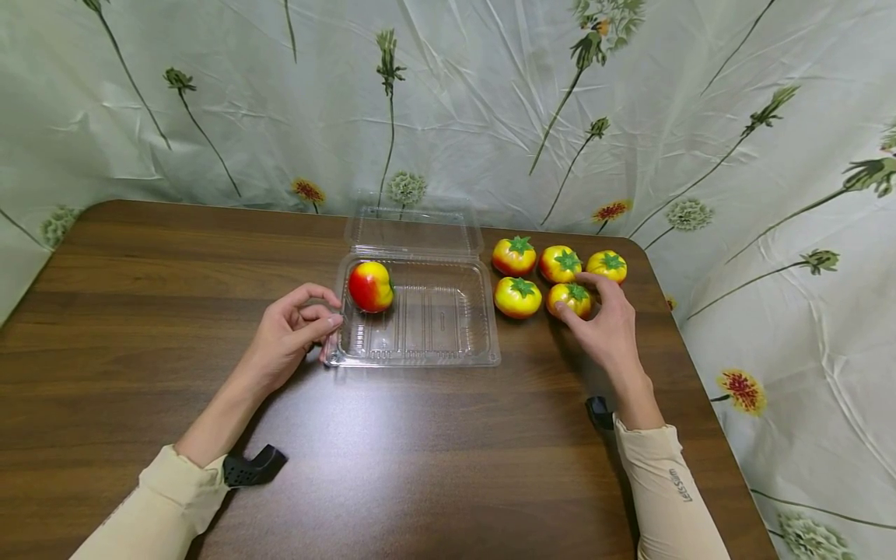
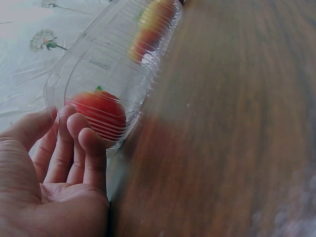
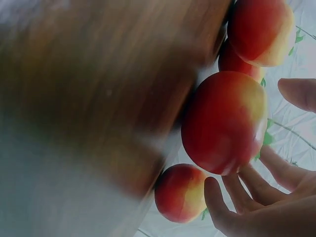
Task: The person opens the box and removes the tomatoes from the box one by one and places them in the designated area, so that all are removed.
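A clear plastic clamshell container [image 1: 448,362] sits on the table with its lid [image 1: 413,233] folded back. One red-and-yellow tomato [image 1: 371,287] lies on its side in the container's left part. My left hand [image 1: 294,330] pinches the container's left rim between thumb and fingers. To the right of the container, my right hand [image 1: 605,319] reaches around a tomato [image 1: 570,299] in the front row. In the right wrist view, fingertips [image 3: 244,170] meet that tomato [image 3: 224,123], while the thumb [image 3: 298,94] stands apart from it.
Close around the right hand stand other tomatoes with green leafy tops: one at the front [image 1: 518,299], more behind it [image 1: 514,257], [image 1: 560,265] and one at the far right [image 1: 607,266]. The brown wooden table [image 1: 392,467] ends at a flower-patterned curtain [image 1: 476,117].
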`<state>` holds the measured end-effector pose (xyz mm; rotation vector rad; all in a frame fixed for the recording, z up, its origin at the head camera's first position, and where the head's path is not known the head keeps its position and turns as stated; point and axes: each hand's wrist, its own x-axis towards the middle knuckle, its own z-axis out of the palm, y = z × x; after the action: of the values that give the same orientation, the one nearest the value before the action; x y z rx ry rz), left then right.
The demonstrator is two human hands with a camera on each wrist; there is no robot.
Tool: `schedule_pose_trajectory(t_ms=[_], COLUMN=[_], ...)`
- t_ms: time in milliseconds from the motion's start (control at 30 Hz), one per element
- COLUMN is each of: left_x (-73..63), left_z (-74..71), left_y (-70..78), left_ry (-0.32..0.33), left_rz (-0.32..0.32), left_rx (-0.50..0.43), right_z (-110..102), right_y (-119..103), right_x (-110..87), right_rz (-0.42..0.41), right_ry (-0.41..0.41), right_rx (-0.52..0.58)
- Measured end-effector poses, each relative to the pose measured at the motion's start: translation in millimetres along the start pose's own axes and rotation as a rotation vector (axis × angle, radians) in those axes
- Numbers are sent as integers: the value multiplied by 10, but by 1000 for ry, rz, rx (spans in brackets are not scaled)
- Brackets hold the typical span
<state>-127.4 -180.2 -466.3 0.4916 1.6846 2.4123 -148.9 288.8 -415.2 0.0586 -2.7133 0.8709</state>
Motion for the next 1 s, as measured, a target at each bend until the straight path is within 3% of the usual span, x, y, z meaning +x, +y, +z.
schedule_pose_trajectory(t_ms=[633, 1000], left_x=[-2, 1], left_z=[-1, 3], left_y=[0, 7], left_ry=[2, -8], left_rz=[3, 9], left_rx=[4, -17], right_z=[39, 186], right_y=[-233, -601], right_x=[67, 167], right_rz=[-46, -144], right_ry=[58, 20], right_rx=[64, 123])
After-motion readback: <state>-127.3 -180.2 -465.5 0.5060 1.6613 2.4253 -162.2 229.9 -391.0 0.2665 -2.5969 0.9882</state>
